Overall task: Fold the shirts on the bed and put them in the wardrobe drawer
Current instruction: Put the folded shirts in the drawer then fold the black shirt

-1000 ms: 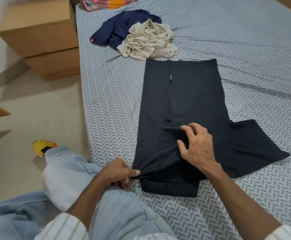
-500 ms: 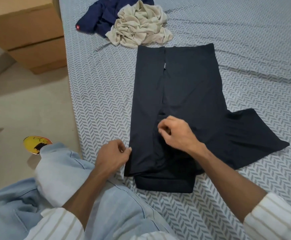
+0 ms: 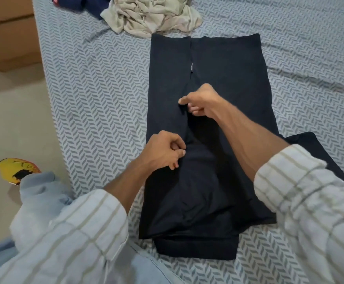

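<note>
Black shirt (image 3: 224, 64) lies flat on the bed (image 3: 97, 95), partly folded: left side turned in over the middle, one sleeve (image 3: 330, 160) sticking out to the right, collar end nearest the person. Left hand (image 3: 163, 152) on the folded edge low on the shirt, fingers (image 3: 177, 148) curled and pinching the dark cloth. Right hand (image 3: 201, 101) further up the same edge, thumb and forefinger closed on a tuck of fabric, other fingers curled under. Both forearms cross over the shirt; striped sleeves (image 3: 302, 201) pushed back. Beige shirt (image 3: 152, 13) crumpled in a heap just beyond the black shirt's far edge, apparently touching it. Navy shirt (image 3: 89, 3) beside the beige one at the top margin, mostly cut off. Wooden cabinet (image 3: 9, 33) left of the bed.
</note>
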The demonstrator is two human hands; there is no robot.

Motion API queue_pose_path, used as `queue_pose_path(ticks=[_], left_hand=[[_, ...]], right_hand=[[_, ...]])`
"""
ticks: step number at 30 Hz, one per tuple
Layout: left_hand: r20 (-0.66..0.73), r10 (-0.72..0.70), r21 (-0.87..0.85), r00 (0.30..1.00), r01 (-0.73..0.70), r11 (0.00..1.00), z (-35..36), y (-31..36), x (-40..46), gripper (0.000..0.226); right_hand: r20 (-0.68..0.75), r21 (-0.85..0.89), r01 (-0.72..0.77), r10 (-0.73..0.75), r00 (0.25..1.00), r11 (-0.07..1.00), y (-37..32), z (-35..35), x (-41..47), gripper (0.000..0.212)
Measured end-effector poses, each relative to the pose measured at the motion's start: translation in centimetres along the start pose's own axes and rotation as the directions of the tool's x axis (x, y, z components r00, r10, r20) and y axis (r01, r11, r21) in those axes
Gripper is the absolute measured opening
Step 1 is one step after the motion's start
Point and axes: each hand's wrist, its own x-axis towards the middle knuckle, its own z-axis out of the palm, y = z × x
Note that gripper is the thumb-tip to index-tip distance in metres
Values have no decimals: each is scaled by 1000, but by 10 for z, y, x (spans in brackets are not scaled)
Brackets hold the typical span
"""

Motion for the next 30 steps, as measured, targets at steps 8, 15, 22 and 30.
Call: queue_pose_path(ticks=[8,15,22,30], left_hand=[[308,-228,-227,923,304,925,-19,8,36,19],[456,-235,-254,858,378,890,-28,5,49,22],[477,-267,-260,838,424,868,-29,5,54,27],[399,-279,-258,874,398,880,-22,12,46,24]], right_hand=[[-77,240,-50,71,995,969,-67,-8,58,25],[-216,315,19,52,975,949,-102,-27,122,24],[-345,242,89,0,939,966,-117,-34,195,37],[-449,-160,332,-368,814,930,-77,-54,98,32]])
